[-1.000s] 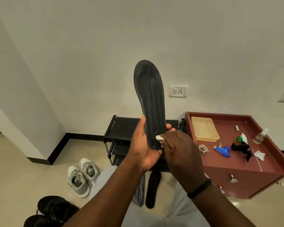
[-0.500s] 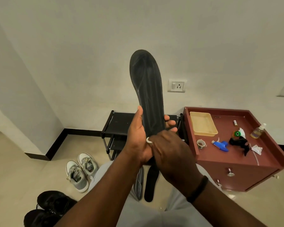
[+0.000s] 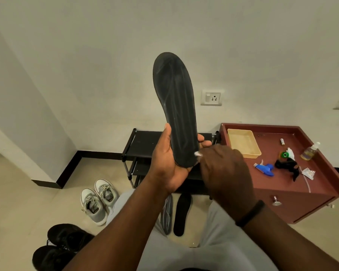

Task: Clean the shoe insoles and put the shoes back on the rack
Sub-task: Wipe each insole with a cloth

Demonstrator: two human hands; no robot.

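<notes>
We are holding the black insole upright with our left hand, fingers curled round its heel end. Our right hand is pinching a small white wipe against the heel's right edge. We are mid-wiping; next we likely need strokes working up toward the toe.

L hand grips heel end of black insole held upright, R hand pinches small white wipe at its lower R edge, w/ black shoe rack behind, 2 more insoles on floor, grey sneakers & black shoes at L.
</notes>
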